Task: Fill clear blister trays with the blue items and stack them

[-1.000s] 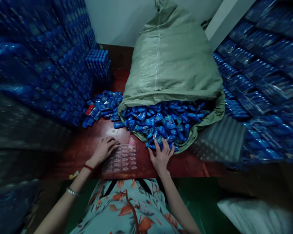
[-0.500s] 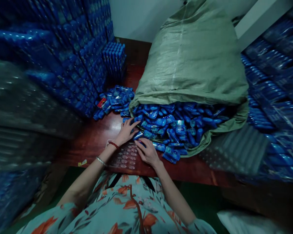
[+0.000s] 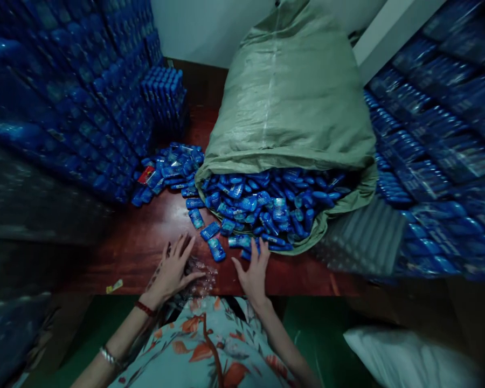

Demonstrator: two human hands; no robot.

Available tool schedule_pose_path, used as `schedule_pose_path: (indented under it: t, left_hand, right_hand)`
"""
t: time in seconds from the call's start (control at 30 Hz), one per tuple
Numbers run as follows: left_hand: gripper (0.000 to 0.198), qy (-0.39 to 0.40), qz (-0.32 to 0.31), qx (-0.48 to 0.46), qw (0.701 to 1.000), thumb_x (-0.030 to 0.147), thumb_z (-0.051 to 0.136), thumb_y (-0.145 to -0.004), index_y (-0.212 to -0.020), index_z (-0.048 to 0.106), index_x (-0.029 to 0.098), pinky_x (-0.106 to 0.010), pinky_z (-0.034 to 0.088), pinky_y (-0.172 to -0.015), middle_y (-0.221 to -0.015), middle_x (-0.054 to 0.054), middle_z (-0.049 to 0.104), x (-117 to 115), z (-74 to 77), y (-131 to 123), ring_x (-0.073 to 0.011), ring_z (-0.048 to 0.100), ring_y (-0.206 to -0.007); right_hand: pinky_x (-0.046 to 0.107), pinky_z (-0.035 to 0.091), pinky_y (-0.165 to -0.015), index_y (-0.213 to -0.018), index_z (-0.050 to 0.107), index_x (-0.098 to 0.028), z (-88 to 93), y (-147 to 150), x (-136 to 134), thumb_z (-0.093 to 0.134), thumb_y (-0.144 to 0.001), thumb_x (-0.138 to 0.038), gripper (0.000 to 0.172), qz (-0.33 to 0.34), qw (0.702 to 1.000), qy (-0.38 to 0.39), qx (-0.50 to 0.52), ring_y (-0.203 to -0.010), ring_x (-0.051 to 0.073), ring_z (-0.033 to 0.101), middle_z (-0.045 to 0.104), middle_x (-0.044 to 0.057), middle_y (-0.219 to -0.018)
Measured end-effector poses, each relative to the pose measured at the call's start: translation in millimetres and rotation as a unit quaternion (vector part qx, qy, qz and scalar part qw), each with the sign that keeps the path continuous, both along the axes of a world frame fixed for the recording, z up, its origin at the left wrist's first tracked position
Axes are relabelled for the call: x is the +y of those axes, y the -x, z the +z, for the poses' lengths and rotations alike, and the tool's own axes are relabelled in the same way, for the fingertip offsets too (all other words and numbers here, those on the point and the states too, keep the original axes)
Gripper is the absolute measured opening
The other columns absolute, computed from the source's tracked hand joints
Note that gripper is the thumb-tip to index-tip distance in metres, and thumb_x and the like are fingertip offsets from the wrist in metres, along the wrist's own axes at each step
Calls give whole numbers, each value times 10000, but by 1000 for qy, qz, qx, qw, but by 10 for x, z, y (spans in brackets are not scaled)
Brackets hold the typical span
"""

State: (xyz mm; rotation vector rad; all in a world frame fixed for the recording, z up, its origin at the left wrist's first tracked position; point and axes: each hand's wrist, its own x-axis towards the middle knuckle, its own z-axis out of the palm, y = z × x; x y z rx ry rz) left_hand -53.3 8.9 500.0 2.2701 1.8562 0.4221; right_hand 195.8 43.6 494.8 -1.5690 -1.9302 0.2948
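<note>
My left hand [image 3: 170,272] lies with spread fingers at the edge of a clear plastic tray [image 3: 205,276] with rows of hollows. The tray is partly covered by that hand and blurred. My right hand [image 3: 253,276] is open too, its fingertips touching or just over small blue bottle-shaped packs [image 3: 239,241] at the front of the pile. Between the hands, one blue pack [image 3: 216,249] rests apart on the red-brown tabletop [image 3: 307,275]. More packs spill from the mouth of a large green woven sack [image 3: 291,102].
Tall stacks of blue packs [image 3: 76,108] rise at the left, and similar stacks [image 3: 436,161] at the right. A loose heap [image 3: 173,161] lies left of the sack. Ridged clear trays [image 3: 359,237] stand to its right. A yellow scrap [image 3: 114,286] lies near the table edge.
Both hands have drawn back from the sack's mouth toward me and moved apart, fingers spread. Several blue packs now lie loose in front of the sack. The whole view has shifted.
</note>
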Motion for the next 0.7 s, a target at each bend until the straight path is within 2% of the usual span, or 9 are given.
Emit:
schedule_pose_path:
  t: [0.07,0.13,0.23,0.33,0.4,0.5,0.6,0.63,0.7]
  left_hand:
    - [968,-23,9,10,1000,714,450,-744,-1460,110,159,-528,147,-1088,-1478,-190,253,-5,-37,-115,-327,235,-1362]
    - [976,-37,24,14,999,713,455,-741,-1461,111,150,-521,163,-1083,-1476,-191,260,18,-65,-176,-333,252,-1354]
    - [898,-45,92,24,995,659,447,-780,-1454,162,138,-556,169,-1063,-1465,-202,277,103,-81,-207,-353,290,-1331]
    - [863,-35,180,31,983,625,441,-793,-1440,209,104,-621,184,-1020,-1448,-237,288,220,-53,-218,-392,316,-1304]
    - [860,-22,196,28,980,619,450,-788,-1434,228,97,-628,216,-1000,-1447,-245,285,279,-25,-230,-399,328,-1294]
    - [820,-5,179,19,984,604,445,-802,-1435,235,127,-625,218,-1004,-1458,-224,276,298,12,-262,-382,332,-1297]
    - [809,-6,172,7,985,610,438,-811,-1443,212,159,-669,139,-1012,-1469,-206,263,260,55,-287,-388,290,-1320]
    - [799,-11,173,1,985,609,436,-815,-1443,213,168,-682,111,-1011,-1472,-202,259,248,77,-290,-392,269,-1329]
    - [725,-26,172,-19,985,572,417,-847,-1434,244,185,-676,107,-1020,-1477,-189,256,247,131,-295,-381,241,-1345]
  right_hand:
    - [597,247,-1056,-1455,143,-224,-5,264,16,454,-896,-393,662,12,999,30,25,-1398,318,44,123,140,-1507]
    - [535,269,-1076,-1463,102,-228,-1,514,92,372,-933,-344,606,65,995,59,52,-1407,272,37,116,108,-1521]
    - [448,294,-1088,-1455,164,-242,23,835,343,323,-949,-307,535,150,984,76,52,-1395,221,147,212,72,-1504]
    - [468,340,-1046,-1402,333,-238,84,1051,587,382,-926,-292,481,178,982,69,-2,-1324,262,315,289,86,-1475]
    - [492,373,-1004,-1370,395,-226,136,1076,626,412,-911,-261,461,189,980,47,-38,-1258,282,401,352,102,-1443]
    - [412,419,-981,-1358,413,-221,198,854,465,398,-905,-184,454,223,974,-26,-25,-1183,218,485,509,93,-1321]
    - [370,412,-994,-1349,415,-265,232,388,184,425,-870,-97,507,223,965,-139,-1,-1172,174,496,580,56,-1216]
    - [404,388,-1013,-1342,420,-285,242,220,100,458,-856,-94,524,182,967,-178,-5,-1189,188,478,567,54,-1220]
    - [512,323,-1036,-1348,406,-286,258,-72,-6,540,-837,-154,545,34,975,-219,-8,-1241,247,415,491,86,-1287]
